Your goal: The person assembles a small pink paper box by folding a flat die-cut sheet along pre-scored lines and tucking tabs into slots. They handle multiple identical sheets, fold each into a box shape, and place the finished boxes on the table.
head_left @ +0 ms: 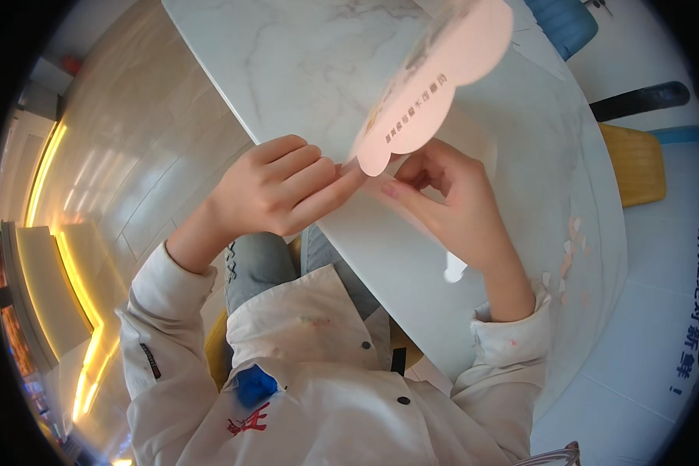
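A pale pink paper card (pixel 419 116) with a scalloped edge and a line of dark print is held up over the table. My left hand (pixel 279 186) is closed, pinching the card's lower end between its fingertips. Just to the right, my right hand (pixel 450 198) is curled with its thumb against a pale pink paper part below the card. The card hides some of its fingertips. Under the right hand, a small white piece (pixel 455 268) shows over the tabletop; its kind is unclear.
The white marbled table (pixel 287 54) has a rounded right side. Torn paper scraps (pixel 571 252) lie near that edge. Beyond it stand a yellow chair (pixel 633 165) and a blue chair (pixel 565 25). Tiled floor (pixel 144 116) and yellow strip lights (pixel 74 272) are on the left.
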Tool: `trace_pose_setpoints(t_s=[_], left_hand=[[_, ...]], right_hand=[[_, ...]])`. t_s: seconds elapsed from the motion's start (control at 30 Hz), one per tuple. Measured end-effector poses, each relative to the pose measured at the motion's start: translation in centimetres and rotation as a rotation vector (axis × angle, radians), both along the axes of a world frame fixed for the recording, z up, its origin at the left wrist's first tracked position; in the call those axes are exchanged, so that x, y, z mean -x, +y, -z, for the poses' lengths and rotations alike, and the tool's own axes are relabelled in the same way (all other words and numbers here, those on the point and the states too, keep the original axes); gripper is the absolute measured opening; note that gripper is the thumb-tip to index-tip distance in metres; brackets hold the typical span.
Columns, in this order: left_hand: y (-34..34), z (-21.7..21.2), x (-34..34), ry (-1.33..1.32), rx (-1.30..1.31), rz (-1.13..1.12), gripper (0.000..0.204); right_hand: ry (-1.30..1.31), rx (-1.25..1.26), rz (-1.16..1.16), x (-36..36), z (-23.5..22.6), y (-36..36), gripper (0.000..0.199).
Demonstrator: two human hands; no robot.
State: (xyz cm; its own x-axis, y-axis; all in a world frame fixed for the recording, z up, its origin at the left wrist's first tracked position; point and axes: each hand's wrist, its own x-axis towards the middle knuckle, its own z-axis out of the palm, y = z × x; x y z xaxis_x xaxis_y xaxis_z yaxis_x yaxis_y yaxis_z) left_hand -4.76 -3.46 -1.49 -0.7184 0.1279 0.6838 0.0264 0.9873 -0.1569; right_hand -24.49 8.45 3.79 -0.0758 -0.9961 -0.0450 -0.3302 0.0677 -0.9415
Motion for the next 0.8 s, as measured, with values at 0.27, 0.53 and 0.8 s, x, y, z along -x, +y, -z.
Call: trace_pose_setpoints(t_s=[0.27,0.53,0.8], left_hand=[[1.0,-0.6,-0.3,-0.067,0.021,-0.059,0.037],[3.2,0.4,0.2,-0.021,-0.281,-0.297,0.020],[3.4,1.0,-1.8,0.092,-0.465,-0.439,0.012]], right_hand=[[0.063,0.067,-0.048,0.1,1.0,0.2,0.017],[0.162,0.154,-0.113,0.7,0.1,0.5,0.012],[0.628,-0.043,-0.295,4.4,-3.0,3.7,0.030]])
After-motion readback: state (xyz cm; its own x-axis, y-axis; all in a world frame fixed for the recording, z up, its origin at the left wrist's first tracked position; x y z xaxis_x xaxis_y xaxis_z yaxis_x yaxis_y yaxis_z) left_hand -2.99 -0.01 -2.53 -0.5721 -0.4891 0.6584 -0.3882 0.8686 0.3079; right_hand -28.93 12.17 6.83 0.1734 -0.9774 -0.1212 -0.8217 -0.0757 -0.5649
